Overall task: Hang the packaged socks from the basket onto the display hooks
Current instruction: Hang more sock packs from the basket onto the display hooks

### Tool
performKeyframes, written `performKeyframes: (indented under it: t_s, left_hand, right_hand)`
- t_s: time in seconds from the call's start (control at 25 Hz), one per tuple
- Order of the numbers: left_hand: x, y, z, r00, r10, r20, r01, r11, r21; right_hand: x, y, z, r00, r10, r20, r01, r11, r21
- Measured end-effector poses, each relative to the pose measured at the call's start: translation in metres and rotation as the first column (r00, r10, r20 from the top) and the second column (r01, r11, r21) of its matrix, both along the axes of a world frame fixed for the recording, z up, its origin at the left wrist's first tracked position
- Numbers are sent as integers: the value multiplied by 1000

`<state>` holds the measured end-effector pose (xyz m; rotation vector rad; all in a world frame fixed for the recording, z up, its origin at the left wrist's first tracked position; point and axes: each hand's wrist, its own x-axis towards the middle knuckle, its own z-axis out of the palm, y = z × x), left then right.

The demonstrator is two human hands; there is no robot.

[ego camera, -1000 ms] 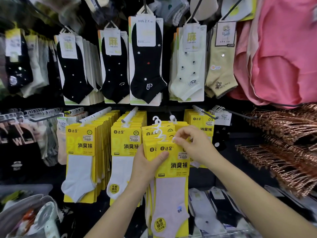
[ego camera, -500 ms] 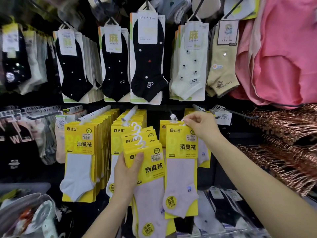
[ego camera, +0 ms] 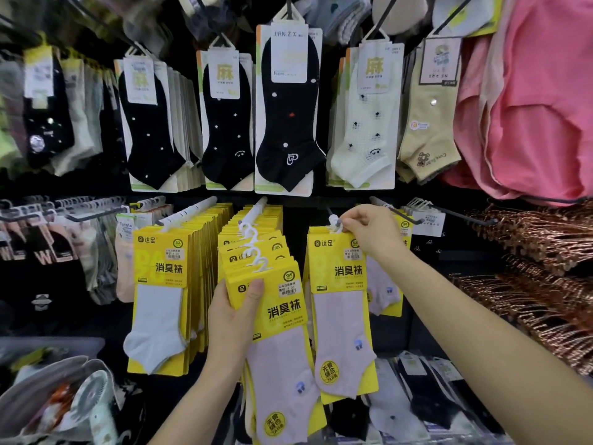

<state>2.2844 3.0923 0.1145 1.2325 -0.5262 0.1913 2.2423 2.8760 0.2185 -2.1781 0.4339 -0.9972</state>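
Step in hand: hanging a single pack. At centre right of the frame, the right hand pinched, thumb against forefinger, the white plastic hanger of a yellow-carded pack of pale pink socks at the tip of a dark metal display hook; whether it was fully seated could not be told. At lower centre, the left hand gripped a fanned stack of matching yellow packs, thumb across the front card. Judged next: seat the hanger, release, then take the front pack from the stack.

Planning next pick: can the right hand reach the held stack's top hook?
Likely yes: the right hand must release the hung pack first; the stack shows its white hooks exposed, nothing between.
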Motion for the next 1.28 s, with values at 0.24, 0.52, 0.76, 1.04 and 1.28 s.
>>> performKeyframes:
  t_s: [0.24,0.52,0.76,1.04,1.28]
  left_hand:
    - [0,-4,7,1000,14,-19,-13,999,41]
    - [-8,-14,9,996,-85,-21,86,994,63]
    - [-1,-14,0,999,-31,-17,33,997,72]
    - [9,2,-5,1000,1,-12,-1,998,67]
    - [12,9,-2,1000,-3,10,2,997,71]
  right_hand:
    - [-31,36,-35,978,122,171,-105,988,-110]
    - [-27,64,-53,958,277,72,-286,930,232]
    - [-39,31,-54,976,157,152,-206,893,400]
    - [-23,2,-33,987,-57,153,2,942,336]
    - [-3,5,-36,987,-134,90,106,958,266]
